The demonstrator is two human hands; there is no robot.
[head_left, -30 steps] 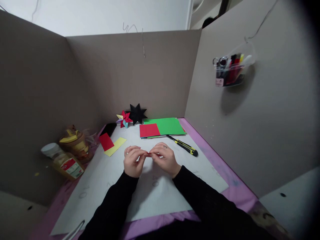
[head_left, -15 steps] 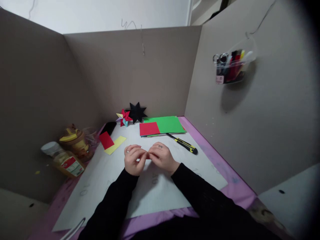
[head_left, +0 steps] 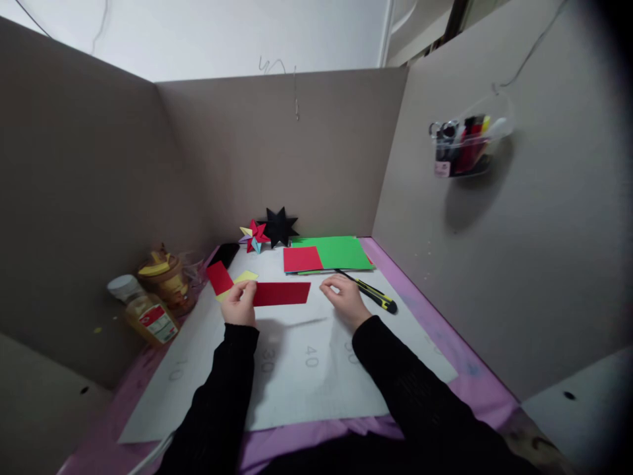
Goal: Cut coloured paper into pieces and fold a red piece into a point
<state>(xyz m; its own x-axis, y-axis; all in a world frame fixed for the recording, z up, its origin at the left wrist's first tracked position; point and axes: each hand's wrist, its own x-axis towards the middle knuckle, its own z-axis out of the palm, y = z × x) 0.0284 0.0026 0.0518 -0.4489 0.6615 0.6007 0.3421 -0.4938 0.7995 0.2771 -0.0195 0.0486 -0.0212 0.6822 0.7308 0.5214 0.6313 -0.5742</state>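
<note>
My left hand point(head_left: 239, 305) pinches the left end of a long red paper strip point(head_left: 283, 293) and holds it just above the white mat point(head_left: 306, 369). The strip stretches flat to the right. My right hand point(head_left: 345, 300) rests on the mat to the right of the strip, fingers loosely curled, holding nothing. A short red piece point(head_left: 219, 277) and a yellow strip point(head_left: 244, 278) lie just behind my left hand. A yellow and black utility knife point(head_left: 369, 294) lies right beside my right hand.
A red square point(head_left: 302, 259) on green sheets point(head_left: 341, 253) lies at the back. Two paper stars, one coloured point(head_left: 254, 235) and one black point(head_left: 280, 225), stand by the rear wall. Jars and a bottle point(head_left: 143, 310) sit at left. A pen holder point(head_left: 465, 145) hangs on the right cardboard wall.
The hands were together folding a small red piece. Now they have parted: the left carries an opened long red strip leftward, the right has let go and rests on the mat.
</note>
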